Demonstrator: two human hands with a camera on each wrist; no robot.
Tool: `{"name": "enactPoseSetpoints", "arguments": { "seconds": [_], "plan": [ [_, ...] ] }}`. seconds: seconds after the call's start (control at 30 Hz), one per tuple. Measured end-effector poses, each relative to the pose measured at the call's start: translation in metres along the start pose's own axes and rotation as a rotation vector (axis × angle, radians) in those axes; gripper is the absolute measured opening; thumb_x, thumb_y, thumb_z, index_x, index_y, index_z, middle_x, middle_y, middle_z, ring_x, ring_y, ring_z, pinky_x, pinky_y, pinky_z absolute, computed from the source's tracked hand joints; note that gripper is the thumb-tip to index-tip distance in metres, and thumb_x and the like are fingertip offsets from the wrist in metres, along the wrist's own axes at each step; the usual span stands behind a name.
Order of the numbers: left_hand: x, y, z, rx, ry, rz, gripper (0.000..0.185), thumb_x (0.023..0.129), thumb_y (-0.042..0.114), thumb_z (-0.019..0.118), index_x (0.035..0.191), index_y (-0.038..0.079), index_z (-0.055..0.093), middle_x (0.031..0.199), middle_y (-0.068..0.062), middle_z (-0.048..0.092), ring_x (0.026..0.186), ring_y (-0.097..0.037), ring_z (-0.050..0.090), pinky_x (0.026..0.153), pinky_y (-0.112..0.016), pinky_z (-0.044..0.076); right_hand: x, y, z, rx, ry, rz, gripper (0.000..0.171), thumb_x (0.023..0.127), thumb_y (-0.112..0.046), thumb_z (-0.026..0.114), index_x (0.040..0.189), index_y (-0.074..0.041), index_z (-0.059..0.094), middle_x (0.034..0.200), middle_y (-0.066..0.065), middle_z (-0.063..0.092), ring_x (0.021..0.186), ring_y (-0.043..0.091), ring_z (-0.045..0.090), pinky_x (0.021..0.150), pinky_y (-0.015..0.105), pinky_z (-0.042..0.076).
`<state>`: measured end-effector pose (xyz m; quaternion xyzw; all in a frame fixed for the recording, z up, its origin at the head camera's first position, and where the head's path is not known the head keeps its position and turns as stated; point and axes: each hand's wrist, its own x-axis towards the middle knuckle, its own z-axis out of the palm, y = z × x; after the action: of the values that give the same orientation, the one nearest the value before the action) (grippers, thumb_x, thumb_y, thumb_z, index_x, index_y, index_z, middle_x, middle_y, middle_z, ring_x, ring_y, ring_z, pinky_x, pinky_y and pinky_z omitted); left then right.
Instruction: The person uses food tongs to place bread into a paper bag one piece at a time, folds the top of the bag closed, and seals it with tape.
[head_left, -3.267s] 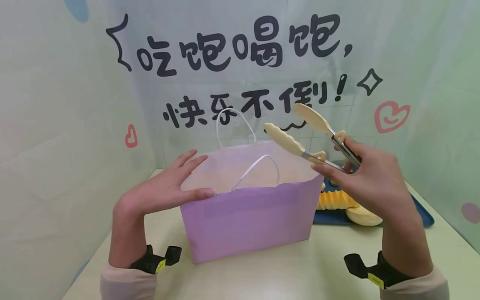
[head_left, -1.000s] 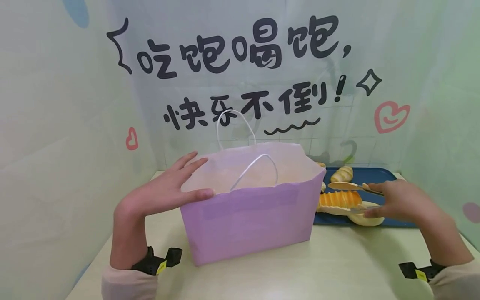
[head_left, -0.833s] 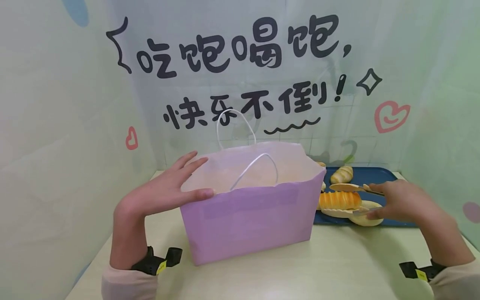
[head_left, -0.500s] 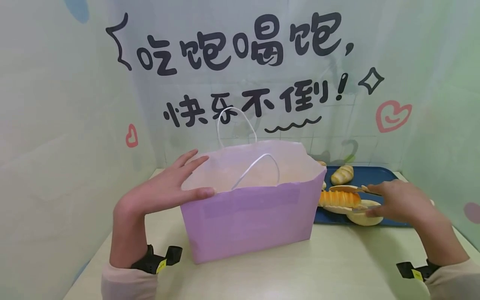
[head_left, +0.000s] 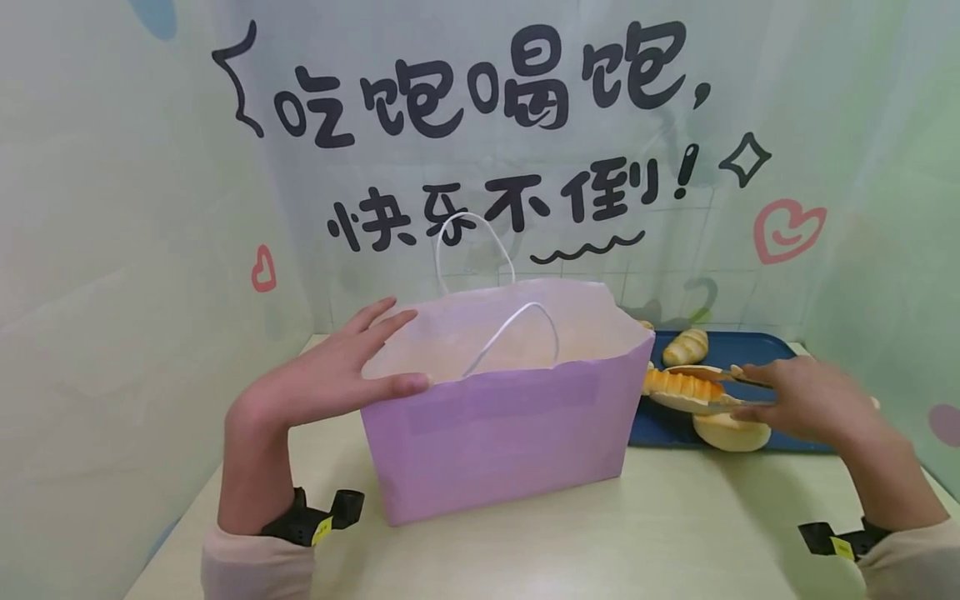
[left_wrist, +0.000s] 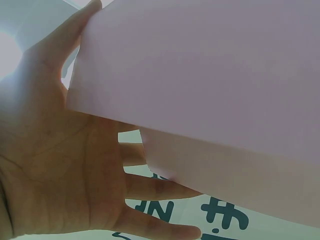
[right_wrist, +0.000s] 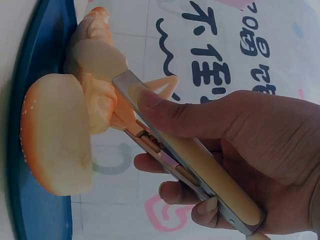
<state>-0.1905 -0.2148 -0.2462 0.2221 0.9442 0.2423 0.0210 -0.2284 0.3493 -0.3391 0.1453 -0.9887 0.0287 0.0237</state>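
Observation:
A purple paper bag (head_left: 502, 442) with white string handles stands open on the table. My left hand (head_left: 352, 367) rests on its left rim, thumb along the front edge and fingers straight. The left wrist view shows the left hand (left_wrist: 65, 170) spread against the bag (left_wrist: 210, 75). My right hand (head_left: 795, 396) grips cream-tipped metal tongs (head_left: 712, 373). The tongs clamp a ridged orange bread roll (head_left: 678, 385) just above a blue tray (head_left: 750, 346), right of the bag. In the right wrist view the fingers squeeze the tongs (right_wrist: 200, 165) around the roll (right_wrist: 100, 100).
A round pale bun (head_left: 731, 432) lies on the tray's near edge, below the tongs. A small striped roll (head_left: 686, 346) sits at the tray's back. Printed walls close in behind and on both sides. Bare table lies in front of the bag.
My right hand brought the tongs down from above the bag to the tray, closed them on the ridged roll, and has lifted it slightly toward the bag. The left hand has not moved.

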Motion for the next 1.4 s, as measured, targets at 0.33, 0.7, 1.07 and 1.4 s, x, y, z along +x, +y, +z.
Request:
{"name": "enactPoseSetpoints", "arguments": {
  "seconds": [0.33, 0.7, 1.07, 1.4],
  "plan": [
    [0.0, 0.0, 0.001, -0.004, -0.005, 0.0, 0.095, 0.094, 0.072, 0.063, 0.169, 0.026, 0.027, 0.177, -0.005, 0.005, 0.161, -0.037, 0.017, 0.12, -0.068, 0.028, -0.007, -0.012, -0.016, 0.093, 0.216, 0.153, 0.086, 0.098, -0.058, 0.07, 0.154, 0.004, 0.049, 0.079, 0.017, 0.067, 0.068, 0.031, 0.06, 0.053, 0.041, 0.042],
    [0.002, -0.003, 0.003, -0.002, -0.005, 0.001, 0.097, 0.094, 0.072, 0.063, 0.17, 0.026, 0.025, 0.178, -0.005, 0.004, 0.161, -0.037, 0.016, 0.12, -0.068, 0.027, -0.014, -0.037, -0.026, 0.191, 0.788, 0.228, 0.058, 0.092, -0.035, 0.083, 0.137, -0.002, 0.068, 0.062, 0.015, 0.065, 0.049, 0.004, 0.047, 0.044, 0.033, 0.028],
    [0.003, -0.002, 0.0, -0.007, -0.001, 0.0, 0.099, 0.094, 0.072, 0.063, 0.171, 0.025, 0.022, 0.178, -0.005, 0.004, 0.161, -0.036, 0.015, 0.121, -0.068, 0.027, -0.015, -0.071, -0.039, 0.209, 1.107, 0.011, 0.059, 0.077, -0.022, 0.093, 0.129, 0.0, 0.074, 0.073, 0.021, 0.07, 0.072, -0.032, 0.031, 0.054, 0.01, 0.028],
    [0.004, -0.003, 0.0, -0.019, -0.003, -0.004, 0.099, 0.094, 0.073, 0.063, 0.171, 0.025, 0.022, 0.178, -0.004, 0.003, 0.162, -0.035, 0.014, 0.121, -0.068, 0.026, -0.016, -0.106, -0.044, 0.277, 1.094, -0.171, 0.061, 0.07, -0.009, 0.096, 0.126, 0.001, 0.075, 0.073, 0.012, 0.066, 0.068, -0.008, 0.04, 0.058, 0.009, 0.031]
  ]
}}
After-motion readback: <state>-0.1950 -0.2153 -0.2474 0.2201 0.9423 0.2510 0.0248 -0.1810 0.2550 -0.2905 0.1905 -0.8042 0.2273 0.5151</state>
